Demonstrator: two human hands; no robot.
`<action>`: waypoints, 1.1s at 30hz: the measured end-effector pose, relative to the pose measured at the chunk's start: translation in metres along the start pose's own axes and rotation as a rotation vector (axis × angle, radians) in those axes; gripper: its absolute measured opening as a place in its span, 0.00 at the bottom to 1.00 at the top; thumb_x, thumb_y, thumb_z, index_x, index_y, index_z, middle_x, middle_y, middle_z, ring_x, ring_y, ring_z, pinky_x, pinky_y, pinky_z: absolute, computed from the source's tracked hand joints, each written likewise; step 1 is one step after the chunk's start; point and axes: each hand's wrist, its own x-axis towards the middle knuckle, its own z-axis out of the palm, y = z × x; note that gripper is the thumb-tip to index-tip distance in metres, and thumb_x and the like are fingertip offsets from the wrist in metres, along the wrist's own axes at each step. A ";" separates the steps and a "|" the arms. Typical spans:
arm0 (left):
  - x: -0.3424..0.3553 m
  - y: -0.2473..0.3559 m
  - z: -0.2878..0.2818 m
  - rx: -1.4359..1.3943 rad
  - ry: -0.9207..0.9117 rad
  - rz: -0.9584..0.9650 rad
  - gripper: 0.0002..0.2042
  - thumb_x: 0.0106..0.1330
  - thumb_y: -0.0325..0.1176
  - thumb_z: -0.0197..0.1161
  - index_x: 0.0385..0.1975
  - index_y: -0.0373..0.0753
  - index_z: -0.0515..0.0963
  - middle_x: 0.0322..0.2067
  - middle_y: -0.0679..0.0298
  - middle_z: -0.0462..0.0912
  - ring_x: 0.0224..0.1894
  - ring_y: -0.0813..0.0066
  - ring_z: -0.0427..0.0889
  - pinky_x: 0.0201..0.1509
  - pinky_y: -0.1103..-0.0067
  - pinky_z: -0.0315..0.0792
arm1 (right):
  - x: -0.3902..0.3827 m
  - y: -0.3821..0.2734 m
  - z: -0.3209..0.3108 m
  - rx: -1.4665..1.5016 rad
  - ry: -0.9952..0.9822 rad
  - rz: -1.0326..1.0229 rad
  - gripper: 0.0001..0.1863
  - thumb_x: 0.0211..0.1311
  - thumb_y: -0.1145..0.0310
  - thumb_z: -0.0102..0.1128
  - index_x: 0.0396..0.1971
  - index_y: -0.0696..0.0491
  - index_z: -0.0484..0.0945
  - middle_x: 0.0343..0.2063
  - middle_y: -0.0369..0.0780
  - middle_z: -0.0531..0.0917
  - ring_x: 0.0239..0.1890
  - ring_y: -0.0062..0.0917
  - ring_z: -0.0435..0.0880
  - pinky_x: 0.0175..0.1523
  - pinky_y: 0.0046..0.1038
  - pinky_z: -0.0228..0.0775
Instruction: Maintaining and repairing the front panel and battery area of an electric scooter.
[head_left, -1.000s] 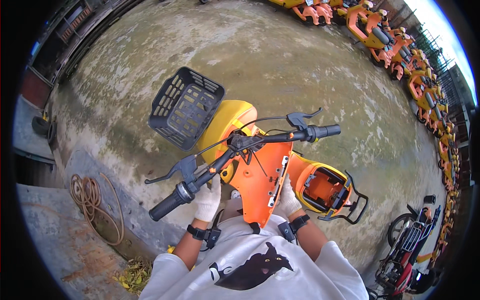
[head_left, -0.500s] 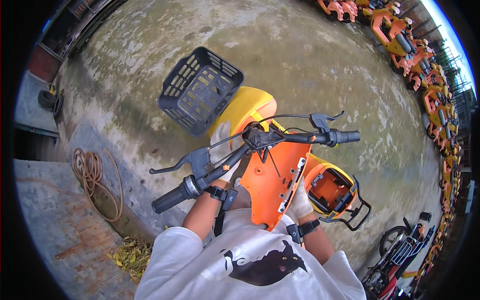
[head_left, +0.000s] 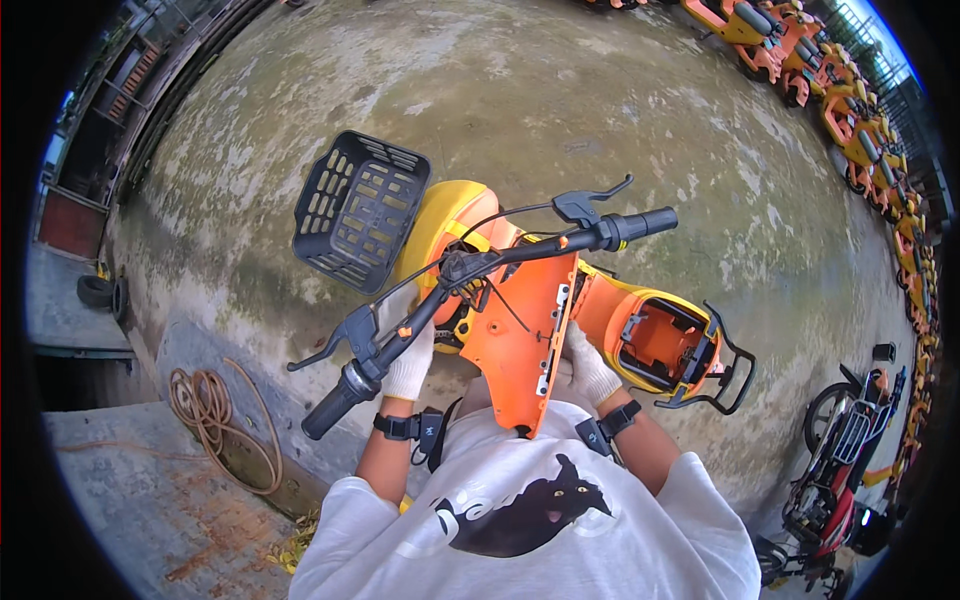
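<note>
An orange and yellow electric scooter stands before me, its black handlebar (head_left: 480,265) crossing the middle at a slant. A loose-looking orange body panel (head_left: 520,335) with white clips along its right edge reaches from below the handlebar towards my shirt. My right hand (head_left: 590,368), in a whitish work glove, is closed at that panel's right edge. Left of the panel, my gloved left hand (head_left: 407,365) reaches up under the handlebar beside the yellow front cover (head_left: 440,220); its fingertips are hidden. A black slatted basket (head_left: 365,210) juts from the scooter's front. The rear seat compartment (head_left: 665,345) is uncovered.
A coiled hose (head_left: 205,405) lies on the concrete at left, with old tyres (head_left: 98,292) beyond. A red motorcycle (head_left: 835,490) stands at lower right. Rows of similar orange scooters (head_left: 860,140) line the far right edge.
The view has turned, and the handlebar and basket appear farther left. My left hand has come lower, away from the front cover's side. My right hand stays at the panel's edge.
</note>
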 end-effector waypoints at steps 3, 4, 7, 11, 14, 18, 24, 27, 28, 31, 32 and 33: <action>-0.045 0.066 -0.038 0.023 -0.143 0.212 0.17 0.66 0.39 0.64 0.49 0.35 0.78 0.37 0.52 0.83 0.41 0.54 0.82 0.47 0.65 0.75 | 0.015 0.013 -0.024 0.270 -0.260 0.038 0.23 0.68 0.47 0.57 0.53 0.48 0.74 0.42 0.35 0.84 0.40 0.21 0.85 0.46 0.27 0.82; -0.056 0.072 -0.045 -0.031 -0.352 0.209 0.18 0.64 0.38 0.65 0.49 0.35 0.77 0.38 0.52 0.82 0.42 0.54 0.82 0.47 0.65 0.75 | 0.020 0.014 -0.027 0.412 -0.607 0.100 0.21 0.68 0.49 0.58 0.52 0.47 0.75 0.40 0.34 0.84 0.38 0.20 0.85 0.46 0.28 0.81; -0.072 0.113 -0.040 -0.007 -0.417 0.577 0.21 0.61 0.40 0.68 0.51 0.36 0.76 0.42 0.51 0.81 0.44 0.54 0.81 0.47 0.65 0.75 | 0.002 0.028 0.010 0.288 -0.198 -0.070 0.24 0.68 0.54 0.60 0.57 0.48 0.68 0.43 0.37 0.80 0.35 0.19 0.81 0.31 0.20 0.74; -0.078 0.157 -0.025 0.243 -0.732 0.215 0.27 0.58 0.43 0.70 0.54 0.35 0.72 0.41 0.51 0.80 0.44 0.56 0.81 0.46 0.66 0.75 | -0.002 0.031 0.014 0.068 -0.221 -0.026 0.31 0.67 0.54 0.60 0.62 0.54 0.62 0.47 0.38 0.77 0.37 0.16 0.79 0.33 0.18 0.72; -0.079 0.163 -0.014 0.102 -0.725 -0.182 0.24 0.60 0.41 0.67 0.53 0.35 0.72 0.36 0.52 0.81 0.39 0.60 0.83 0.44 0.68 0.76 | -0.014 0.022 0.027 -0.076 -0.114 -0.010 0.39 0.64 0.55 0.64 0.66 0.61 0.57 0.56 0.45 0.75 0.60 0.27 0.72 0.65 0.30 0.64; -0.087 0.145 -0.027 0.175 -0.505 -0.107 0.17 0.64 0.35 0.61 0.49 0.33 0.76 0.33 0.57 0.82 0.35 0.69 0.83 0.41 0.73 0.75 | -0.027 0.003 0.017 -0.119 -0.219 0.075 0.43 0.62 0.57 0.67 0.67 0.63 0.55 0.59 0.47 0.73 0.60 0.28 0.73 0.66 0.30 0.63; -0.095 0.149 -0.062 0.158 -0.464 -0.197 0.13 0.62 0.30 0.61 0.45 0.31 0.77 0.30 0.64 0.79 0.30 0.78 0.73 0.37 0.78 0.71 | 0.013 -0.009 -0.039 -0.398 -0.007 0.095 0.23 0.67 0.59 0.53 0.56 0.57 0.76 0.41 0.39 0.86 0.27 0.19 0.81 0.28 0.22 0.71; -0.094 0.154 -0.074 0.165 -0.392 -0.304 0.13 0.62 0.30 0.62 0.44 0.32 0.77 0.31 0.68 0.79 0.30 0.82 0.72 0.36 0.81 0.70 | 0.044 -0.002 -0.054 -0.217 0.015 0.014 0.22 0.68 0.60 0.50 0.56 0.56 0.77 0.38 0.38 0.86 0.18 0.17 0.73 0.16 0.23 0.59; -0.095 0.154 -0.074 0.166 -0.384 -0.306 0.13 0.62 0.30 0.62 0.44 0.32 0.77 0.31 0.68 0.79 0.30 0.82 0.72 0.36 0.81 0.70 | 0.052 -0.005 -0.052 -0.220 0.007 0.015 0.22 0.68 0.60 0.50 0.56 0.56 0.77 0.38 0.38 0.86 0.18 0.17 0.73 0.16 0.23 0.59; -0.097 0.153 -0.075 0.188 -0.344 -0.280 0.14 0.62 0.30 0.62 0.46 0.32 0.77 0.31 0.68 0.79 0.30 0.81 0.73 0.36 0.80 0.70 | 0.082 -0.021 -0.031 -0.318 -0.009 -0.009 0.21 0.68 0.61 0.49 0.55 0.54 0.78 0.33 0.37 0.85 0.19 0.17 0.74 0.18 0.22 0.62; -0.098 0.151 -0.074 0.186 -0.343 -0.201 0.15 0.62 0.31 0.62 0.46 0.32 0.77 0.31 0.68 0.79 0.30 0.81 0.73 0.36 0.80 0.70 | 0.094 -0.024 -0.023 -0.337 -0.039 -0.032 0.21 0.68 0.60 0.49 0.55 0.54 0.78 0.31 0.36 0.84 0.19 0.18 0.74 0.19 0.22 0.62; -0.098 0.152 -0.071 0.181 -0.341 -0.123 0.15 0.62 0.32 0.62 0.46 0.31 0.77 0.30 0.68 0.79 0.30 0.80 0.73 0.35 0.79 0.70 | 0.101 -0.032 -0.014 -0.358 -0.067 -0.053 0.21 0.68 0.60 0.49 0.56 0.53 0.78 0.29 0.36 0.84 0.19 0.18 0.74 0.20 0.23 0.63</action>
